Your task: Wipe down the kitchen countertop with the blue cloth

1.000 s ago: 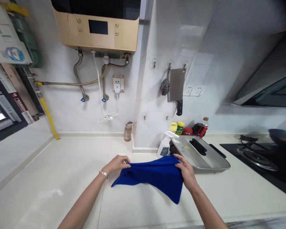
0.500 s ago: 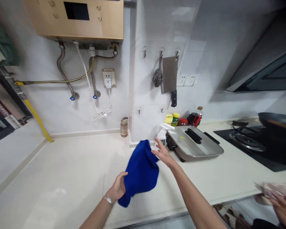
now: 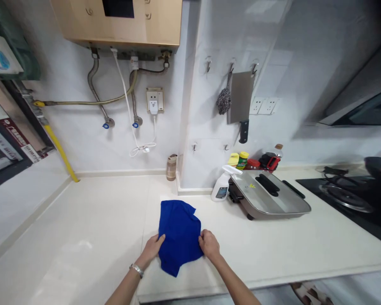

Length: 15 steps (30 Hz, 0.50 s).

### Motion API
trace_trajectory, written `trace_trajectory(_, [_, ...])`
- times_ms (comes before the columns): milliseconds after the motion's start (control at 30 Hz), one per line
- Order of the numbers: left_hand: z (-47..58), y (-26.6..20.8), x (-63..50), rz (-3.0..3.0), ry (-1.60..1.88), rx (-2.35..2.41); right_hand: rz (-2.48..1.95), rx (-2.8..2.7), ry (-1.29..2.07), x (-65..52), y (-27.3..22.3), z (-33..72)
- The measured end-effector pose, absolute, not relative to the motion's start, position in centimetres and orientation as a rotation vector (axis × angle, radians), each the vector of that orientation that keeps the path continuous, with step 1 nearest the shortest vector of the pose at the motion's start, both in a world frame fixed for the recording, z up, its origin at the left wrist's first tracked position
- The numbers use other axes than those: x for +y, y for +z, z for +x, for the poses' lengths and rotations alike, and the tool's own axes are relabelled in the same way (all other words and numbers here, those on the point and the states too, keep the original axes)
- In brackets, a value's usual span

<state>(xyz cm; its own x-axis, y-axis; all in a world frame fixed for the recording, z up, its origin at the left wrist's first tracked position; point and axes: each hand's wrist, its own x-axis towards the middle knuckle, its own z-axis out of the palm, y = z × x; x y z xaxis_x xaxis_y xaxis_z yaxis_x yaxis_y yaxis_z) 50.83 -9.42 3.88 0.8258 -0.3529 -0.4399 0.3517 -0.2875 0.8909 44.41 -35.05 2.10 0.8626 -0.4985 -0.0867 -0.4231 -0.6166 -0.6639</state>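
Observation:
A blue cloth (image 3: pixel 180 237) is spread between my two hands just over the white countertop (image 3: pixel 95 237); whether it touches the surface I cannot tell. On its left edge my left hand (image 3: pixel 152 248) is closed, thumb on top and fingers hidden beneath. My right hand (image 3: pixel 209 244) pinches the opposite edge, fingers curled in. Beyond the cloth, a white spray bottle (image 3: pixel 221 186) stands upright beside a rectangular electric pan (image 3: pixel 269 195) with a lid.
A brown-tinted bottle (image 3: pixel 171 167) stands by the wall corner. Above the counter hang a cleaver (image 3: pixel 241 97) and a steel scrubber (image 3: pixel 224 101). A black gas stove (image 3: pixel 346 199) lies at right. The water heater (image 3: pixel 123 25) and its hoses are at upper left.
My right hand has come down and taken the cloth's right edge. The cloth is lower and flatter. The view has shifted left, and another person's hand at lower right has left it.

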Motion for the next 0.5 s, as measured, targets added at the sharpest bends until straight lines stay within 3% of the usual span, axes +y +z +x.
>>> trace_trajectory(200, [52.7, 6.8, -8.5, 1.83, -0.439, -0.123, -2.002, 0.516, -0.354, -36.7, 4.6, 44.7])
trace_trajectory(500, [59.1, 17.3, -10.4, 1.645, -0.165, -0.356, -1.554, 0.361, -0.687, -41.9, 15.9, 47.3])
